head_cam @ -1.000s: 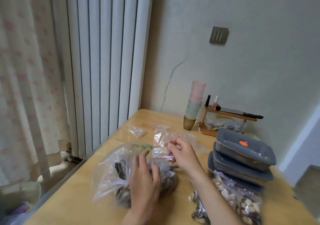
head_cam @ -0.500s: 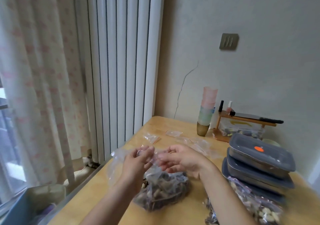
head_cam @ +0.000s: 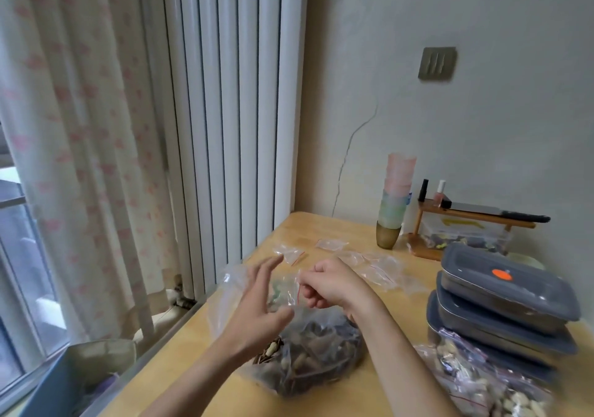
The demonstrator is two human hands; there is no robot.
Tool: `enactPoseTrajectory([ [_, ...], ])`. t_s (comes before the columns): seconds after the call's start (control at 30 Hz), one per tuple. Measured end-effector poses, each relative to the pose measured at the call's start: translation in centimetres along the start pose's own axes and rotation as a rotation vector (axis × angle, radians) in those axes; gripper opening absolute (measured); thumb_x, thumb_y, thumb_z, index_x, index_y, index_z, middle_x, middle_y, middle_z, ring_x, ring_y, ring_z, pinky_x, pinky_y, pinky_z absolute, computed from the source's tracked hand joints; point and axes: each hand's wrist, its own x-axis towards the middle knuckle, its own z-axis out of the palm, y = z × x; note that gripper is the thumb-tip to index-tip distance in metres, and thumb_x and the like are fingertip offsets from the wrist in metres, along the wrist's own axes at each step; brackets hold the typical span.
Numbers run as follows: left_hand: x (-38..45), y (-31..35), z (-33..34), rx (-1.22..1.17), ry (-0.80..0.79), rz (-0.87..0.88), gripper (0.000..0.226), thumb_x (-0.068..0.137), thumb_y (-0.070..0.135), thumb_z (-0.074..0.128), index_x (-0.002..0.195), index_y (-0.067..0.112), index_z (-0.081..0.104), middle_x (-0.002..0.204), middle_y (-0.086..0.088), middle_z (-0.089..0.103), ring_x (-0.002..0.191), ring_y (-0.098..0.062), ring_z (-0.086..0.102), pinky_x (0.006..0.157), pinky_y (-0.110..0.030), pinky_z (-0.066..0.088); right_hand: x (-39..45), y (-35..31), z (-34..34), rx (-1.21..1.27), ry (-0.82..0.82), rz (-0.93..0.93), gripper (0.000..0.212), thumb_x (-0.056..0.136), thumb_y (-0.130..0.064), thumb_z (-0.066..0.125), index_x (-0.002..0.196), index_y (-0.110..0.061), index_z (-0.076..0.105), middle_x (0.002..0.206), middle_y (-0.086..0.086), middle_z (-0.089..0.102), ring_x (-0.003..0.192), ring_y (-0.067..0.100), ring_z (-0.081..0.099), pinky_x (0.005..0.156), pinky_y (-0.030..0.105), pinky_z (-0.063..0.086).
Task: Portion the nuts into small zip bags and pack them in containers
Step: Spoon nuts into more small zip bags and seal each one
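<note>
A big clear bag of dark nuts (head_cam: 316, 357) lies on the wooden table (head_cam: 231, 391) in front of me. Above it my right hand (head_cam: 331, 285) pinches a small clear zip bag with a red seal line (head_cam: 291, 289). My left hand (head_cam: 260, 301) hovers just left of that bag with its fingers spread, holding nothing. Several empty small zip bags (head_cam: 374, 267) lie further back. Three stacked grey lidded containers (head_cam: 504, 301) stand at the right. In front of them lie small bags filled with nuts (head_cam: 475, 381).
A stack of pastel cups (head_cam: 394, 203) and a small wooden shelf with nail polish bottles (head_cam: 466, 220) stand by the back wall. A white radiator (head_cam: 231, 111) and a curtain (head_cam: 74, 146) run along the table's left edge.
Both hands rose off the big nut bag. My left hand let go and spread its fingers; the right keeps pinching the small zip bag. The camera tilted up and left.
</note>
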Motion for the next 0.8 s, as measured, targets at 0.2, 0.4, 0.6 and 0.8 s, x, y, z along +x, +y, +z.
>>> enactPoseTrajectory([
  [0.2,0.4,-0.6,1.1,0.219,-0.105,0.076,0.087,0.082,0.04,0.074,0.153,0.042,0.022,0.149,0.027,0.026,0.135,0.008,0.028,0.109,-0.023,0.033,0.7,0.2,-0.1,-0.098,-0.103,-0.016,0.022,0.095,-0.023,0.062,0.075,-0.016,0.064,0.066,0.001,0.057,0.055,0.014,0.051,0.051,0.019,0.044],
  [0.4,1.5,-0.7,1.0,-0.043,-0.007,-0.018,0.01,0.097,0.023,0.065,0.106,0.028,0.065,0.102,0.008,0.071,0.102,-0.009,0.067,0.096,-0.039,0.055,0.9,0.6,-1.0,-0.067,-0.108,-0.029,0.032,0.101,-0.029,0.061,0.074,-0.014,0.066,0.061,-0.002,0.055,0.049,0.01,0.047,0.051,0.019,0.041],
  [0.6,1.9,-1.2,1.6,-0.283,-0.039,-0.175,0.011,0.088,0.011,0.07,0.095,0.011,0.062,0.092,-0.012,0.068,0.09,-0.021,0.067,0.093,-0.042,0.055,0.1,0.4,-2.5,-0.354,0.057,-0.292,0.025,0.096,-0.04,0.068,0.08,-0.02,0.065,0.076,-0.007,0.068,0.064,0.008,0.058,0.068,0.027,0.05],
  [0.8,2.1,-0.6,1.4,-0.346,-0.16,-0.249,0.021,0.093,0.002,0.063,0.114,-0.002,0.063,0.108,-0.022,0.069,0.096,-0.023,0.072,0.088,-0.03,0.056,-0.4,0.1,-2.3,-0.505,-0.147,-0.588,0.01,0.088,-0.025,0.076,0.096,-0.031,0.074,0.101,-0.007,0.062,0.081,0.008,0.058,0.079,0.027,0.053],
])
